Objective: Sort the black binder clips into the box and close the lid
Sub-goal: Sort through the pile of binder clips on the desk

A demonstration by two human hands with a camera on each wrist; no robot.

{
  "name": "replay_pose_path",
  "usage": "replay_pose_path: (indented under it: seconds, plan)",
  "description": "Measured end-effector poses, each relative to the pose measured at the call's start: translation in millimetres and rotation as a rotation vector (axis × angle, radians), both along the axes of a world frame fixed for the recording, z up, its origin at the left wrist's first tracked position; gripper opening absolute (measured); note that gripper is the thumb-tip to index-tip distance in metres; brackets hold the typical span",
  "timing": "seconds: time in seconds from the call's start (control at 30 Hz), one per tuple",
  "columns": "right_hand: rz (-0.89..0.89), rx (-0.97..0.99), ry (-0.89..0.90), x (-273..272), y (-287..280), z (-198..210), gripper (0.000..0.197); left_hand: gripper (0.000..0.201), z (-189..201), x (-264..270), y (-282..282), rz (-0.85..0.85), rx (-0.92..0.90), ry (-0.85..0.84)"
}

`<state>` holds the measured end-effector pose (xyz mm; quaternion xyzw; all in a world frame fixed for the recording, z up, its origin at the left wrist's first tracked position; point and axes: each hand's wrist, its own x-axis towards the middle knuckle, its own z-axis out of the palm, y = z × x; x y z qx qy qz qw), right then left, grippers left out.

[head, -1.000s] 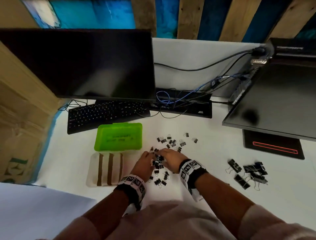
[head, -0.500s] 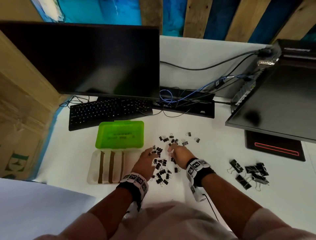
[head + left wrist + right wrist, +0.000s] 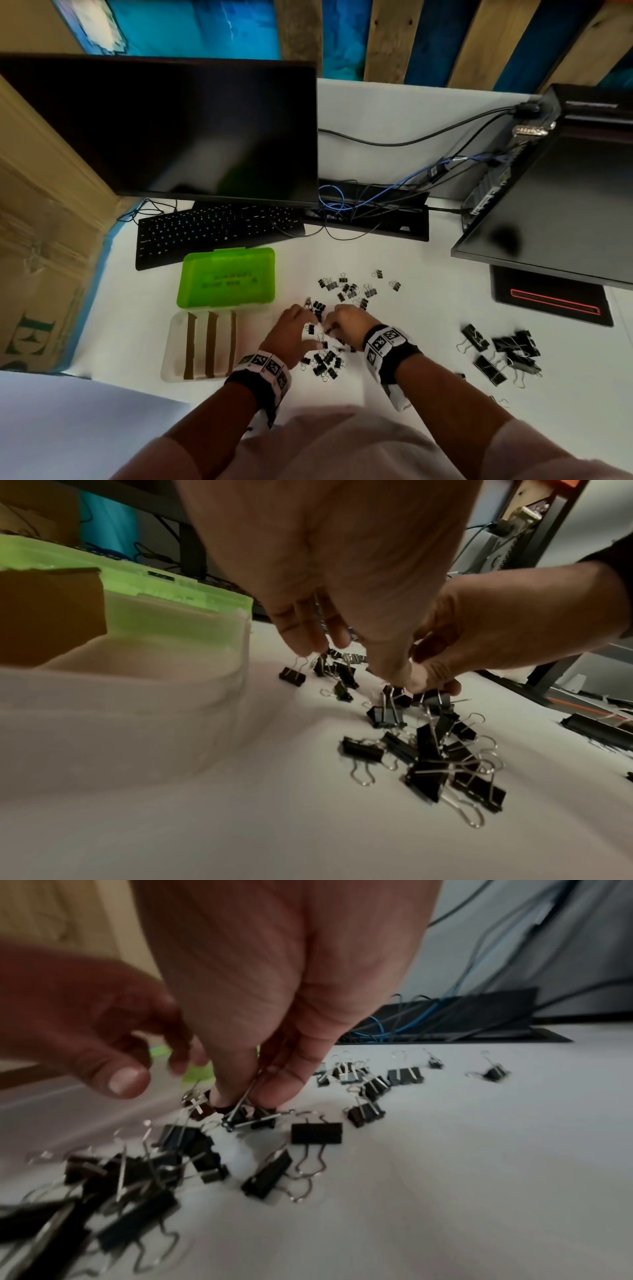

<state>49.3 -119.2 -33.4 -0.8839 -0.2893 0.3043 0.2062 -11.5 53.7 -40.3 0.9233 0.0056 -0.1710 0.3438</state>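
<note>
Small black binder clips lie scattered on the white desk, one cluster further back (image 3: 349, 287) and a pile nearer to me (image 3: 323, 363). The box (image 3: 178, 346) is a translucent white base with brown dividers, its green lid (image 3: 226, 277) swung open behind it. My right hand (image 3: 246, 1099) pinches a small binder clip (image 3: 248, 1119) in the pile between thumb and fingers. My left hand (image 3: 349, 661) hovers just left of it with fingers relaxed and pointing down, holding nothing that I can see. Both hands sit right of the box.
Larger black binder clips (image 3: 500, 353) lie in a group at the right. A keyboard (image 3: 212, 229) and monitor (image 3: 164, 130) stand behind the box, with cables (image 3: 359, 205) and a second dark screen (image 3: 555, 205) at the back right. Cardboard (image 3: 41, 219) borders the left.
My right hand has pulled back from the far clips to the near pile, close beside the left hand, and pinched a clip. The left hand has barely moved.
</note>
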Motion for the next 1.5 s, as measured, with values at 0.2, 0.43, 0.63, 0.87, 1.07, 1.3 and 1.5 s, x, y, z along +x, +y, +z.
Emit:
replay_pose_path:
  seconds: [0.2,0.43,0.63,0.87,1.07,1.3,1.5]
  plan:
    - [-0.269,0.113,0.103,9,-26,4,0.029,0.004,-2,2,-9,-0.054,0.061,0.091]
    - [-0.455,0.262,0.167,9,-43,1,0.038,0.01,2,10,-21,-0.042,0.074,-0.147]
    - [-0.58,0.353,0.254,10,-51,6,0.029,0.059,-2,22,-21,-0.109,0.066,0.109]
    - [-0.576,0.22,0.164,14,-74,1,0.036,0.032,-5,26,-18,-0.112,0.041,0.093]
    - [-0.504,0.134,0.161,8,-66,11,0.03,0.015,-3,29,-18,-0.152,0.132,0.086]
    - [-0.147,-0.23,0.21,-3,-48,16,0.062,0.015,-1,36,-17,-0.199,0.105,0.094]
    - [-0.054,-0.244,0.133,-4,-41,12,0.052,0.013,9,38,-16,-0.133,0.007,0.039]
